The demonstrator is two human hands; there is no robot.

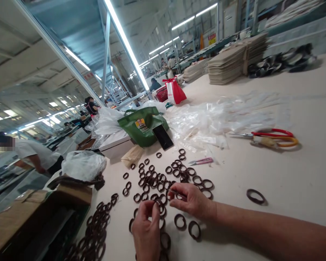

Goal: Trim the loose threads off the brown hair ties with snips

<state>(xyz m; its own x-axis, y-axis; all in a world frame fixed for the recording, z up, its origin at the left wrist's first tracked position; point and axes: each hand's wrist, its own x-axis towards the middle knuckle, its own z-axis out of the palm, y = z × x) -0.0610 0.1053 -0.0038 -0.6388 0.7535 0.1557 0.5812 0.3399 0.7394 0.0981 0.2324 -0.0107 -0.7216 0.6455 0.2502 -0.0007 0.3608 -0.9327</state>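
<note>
Desk [288,188]: beige, and it carries everything I work on.
Rings [157,181]: dark brown, scattered mid-desk just beyond my hands.
Left hand [146,232]: fingers pinched on one ring [161,208] at the heap's near edge.
Right hand [191,199]: just beside it, clamped on a thin piece [176,194] I cannot identify.

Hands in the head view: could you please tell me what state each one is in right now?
Left hand: closed, pinching a dark ring.
Right hand: closed in a pinch on a thin item, too small to identify.
</note>
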